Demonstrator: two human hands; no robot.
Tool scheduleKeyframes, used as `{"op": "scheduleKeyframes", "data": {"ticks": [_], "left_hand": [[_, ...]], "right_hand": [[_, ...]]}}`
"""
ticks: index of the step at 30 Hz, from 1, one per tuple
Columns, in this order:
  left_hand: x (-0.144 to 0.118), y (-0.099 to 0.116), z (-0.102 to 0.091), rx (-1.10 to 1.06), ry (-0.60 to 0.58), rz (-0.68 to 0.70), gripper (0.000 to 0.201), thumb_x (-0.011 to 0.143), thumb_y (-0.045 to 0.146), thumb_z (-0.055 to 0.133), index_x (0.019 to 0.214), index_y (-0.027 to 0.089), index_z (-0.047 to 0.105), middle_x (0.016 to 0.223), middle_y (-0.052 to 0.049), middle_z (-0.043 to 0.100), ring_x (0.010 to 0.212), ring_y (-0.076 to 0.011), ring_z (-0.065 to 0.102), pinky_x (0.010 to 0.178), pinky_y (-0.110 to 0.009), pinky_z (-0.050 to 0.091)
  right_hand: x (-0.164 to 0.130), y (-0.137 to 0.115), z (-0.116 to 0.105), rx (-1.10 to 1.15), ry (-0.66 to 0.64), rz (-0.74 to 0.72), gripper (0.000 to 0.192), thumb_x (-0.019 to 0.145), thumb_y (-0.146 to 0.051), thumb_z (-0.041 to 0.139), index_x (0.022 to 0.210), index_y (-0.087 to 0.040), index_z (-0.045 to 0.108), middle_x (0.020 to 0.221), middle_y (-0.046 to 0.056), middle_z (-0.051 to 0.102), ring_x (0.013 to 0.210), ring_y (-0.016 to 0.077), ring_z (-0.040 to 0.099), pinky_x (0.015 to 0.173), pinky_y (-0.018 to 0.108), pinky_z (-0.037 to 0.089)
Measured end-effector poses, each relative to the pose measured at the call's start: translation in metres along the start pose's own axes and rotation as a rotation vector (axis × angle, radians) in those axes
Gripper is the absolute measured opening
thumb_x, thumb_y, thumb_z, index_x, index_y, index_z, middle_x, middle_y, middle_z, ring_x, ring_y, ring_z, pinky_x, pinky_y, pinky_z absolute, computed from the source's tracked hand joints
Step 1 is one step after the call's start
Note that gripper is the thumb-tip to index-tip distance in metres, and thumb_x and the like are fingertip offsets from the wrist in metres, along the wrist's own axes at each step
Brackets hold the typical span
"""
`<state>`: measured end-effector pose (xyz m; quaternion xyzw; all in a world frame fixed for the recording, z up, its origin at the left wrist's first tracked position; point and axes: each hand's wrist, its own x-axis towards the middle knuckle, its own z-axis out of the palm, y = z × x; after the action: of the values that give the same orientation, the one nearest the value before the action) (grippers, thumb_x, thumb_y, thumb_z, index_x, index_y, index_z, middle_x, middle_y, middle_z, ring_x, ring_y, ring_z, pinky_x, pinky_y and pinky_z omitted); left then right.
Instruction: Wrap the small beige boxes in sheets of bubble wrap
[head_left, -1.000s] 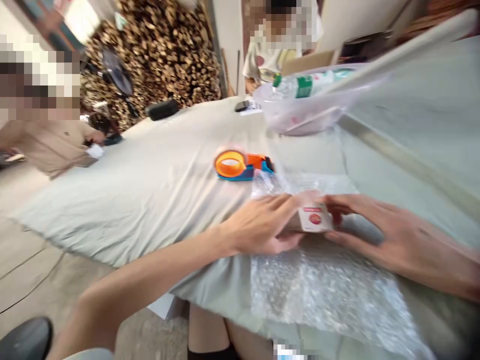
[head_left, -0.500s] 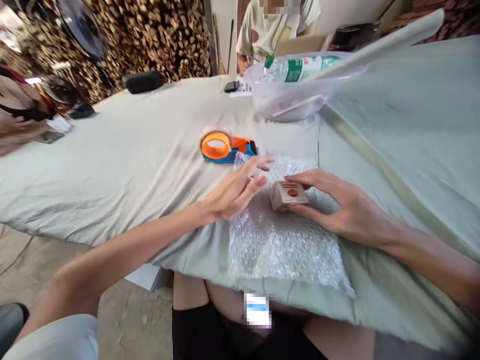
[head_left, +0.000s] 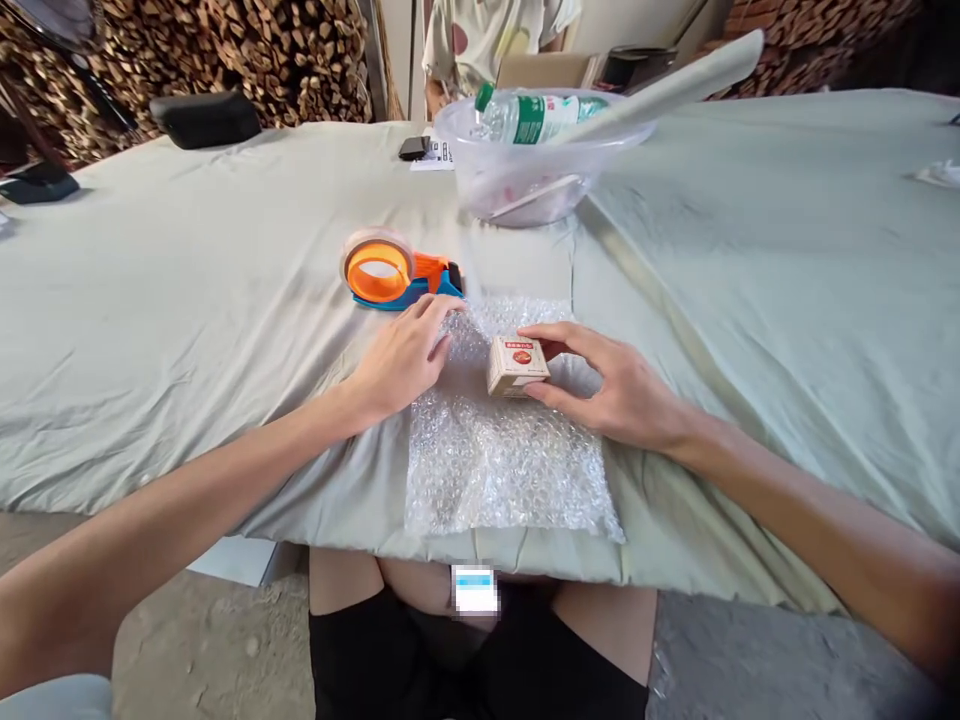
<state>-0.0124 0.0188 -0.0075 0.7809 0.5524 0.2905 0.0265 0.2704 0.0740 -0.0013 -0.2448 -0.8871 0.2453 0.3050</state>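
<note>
A sheet of bubble wrap (head_left: 506,470) lies flat on the cloth in front of me. On its upper half is a small cream cardboard box (head_left: 517,365) with a red print on top. My right hand (head_left: 622,385) grips this box from the right, thumb on the near side and fingers on the far side. At the wrap's far left edge is my left hand (head_left: 401,360), its fingers stretched and its thumb apart, holding nothing visible. Just beyond those fingers sits an orange and blue tape dispenser (head_left: 409,290) with a roll of clear tape.
A translucent plastic basin (head_left: 517,180) farther back holds a green-labelled bottle (head_left: 536,118) and a long pale roll (head_left: 675,90). A black case (head_left: 204,118) and a small dark object (head_left: 414,149) lie along the far edge. Someone stands behind the table.
My left hand has drawn back leftward from over the bubble wrap to its far left edge. My right hand still grips the box. The whole view has shifted, with things appearing farther left.
</note>
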Motion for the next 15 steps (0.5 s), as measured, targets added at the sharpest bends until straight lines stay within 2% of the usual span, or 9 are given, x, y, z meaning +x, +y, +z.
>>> {"op": "scheduleKeyframes", "data": {"ticks": [2,5,8,10,12,15], "left_hand": [[-0.001,-0.001,0.003,0.008,-0.023,0.014,0.035,0.104,0.015,0.054,0.138,0.019,0.06,0.139,-0.013,0.072,0.126,-0.0277,0.072,0.108,-0.047,0.06],[-0.001,-0.001,0.005,0.021,-0.032,0.045,0.032,0.102,0.015,0.056,0.134,0.016,0.064,0.135,-0.014,0.074,0.128,-0.0309,0.071,0.112,-0.051,0.058],[-0.001,0.002,0.003,0.006,-0.001,0.087,0.033,0.106,0.015,0.051,0.137,0.015,0.062,0.139,-0.015,0.073,0.134,-0.0304,0.069,0.117,-0.052,0.056],[-0.002,0.006,-0.002,-0.026,0.015,0.137,0.035,0.111,0.018,0.042,0.142,0.017,0.059,0.142,-0.014,0.073,0.135,-0.0266,0.069,0.118,-0.048,0.056],[-0.003,0.012,-0.005,-0.062,0.007,0.202,0.037,0.116,0.026,0.037,0.147,0.019,0.055,0.145,-0.013,0.072,0.135,-0.0241,0.07,0.116,-0.044,0.058],[-0.007,0.019,-0.006,-0.08,-0.035,0.271,0.045,0.113,0.044,0.055,0.151,0.021,0.051,0.147,-0.014,0.072,0.131,-0.0282,0.074,0.108,-0.043,0.062]], "right_hand": [[0.0,0.0,0.002,0.015,0.017,0.006,0.056,0.099,-0.051,0.079,0.144,-0.02,0.068,0.138,0.014,0.076,0.104,0.0261,0.079,0.104,0.049,0.066],[0.0,0.002,0.002,0.02,-0.03,-0.004,0.059,0.098,-0.053,0.082,0.144,-0.019,0.068,0.136,0.013,0.077,0.105,0.0255,0.079,0.105,0.045,0.065],[-0.001,0.003,-0.002,0.036,-0.061,-0.028,0.06,0.107,-0.06,0.067,0.154,-0.022,0.063,0.143,0.012,0.075,0.115,0.0258,0.076,0.109,0.045,0.062],[-0.002,0.003,-0.005,0.063,-0.016,-0.045,0.055,0.115,-0.06,0.052,0.158,-0.027,0.059,0.147,0.01,0.072,0.117,0.0242,0.073,0.109,0.045,0.059],[-0.003,0.003,-0.007,0.087,0.045,-0.048,0.049,0.118,-0.057,0.045,0.156,-0.03,0.058,0.144,0.008,0.072,0.112,0.0219,0.07,0.106,0.043,0.057],[-0.005,0.005,-0.008,0.091,0.068,-0.018,0.046,0.119,-0.056,0.045,0.154,-0.031,0.058,0.143,0.007,0.07,0.108,0.0204,0.07,0.103,0.042,0.055]]}}
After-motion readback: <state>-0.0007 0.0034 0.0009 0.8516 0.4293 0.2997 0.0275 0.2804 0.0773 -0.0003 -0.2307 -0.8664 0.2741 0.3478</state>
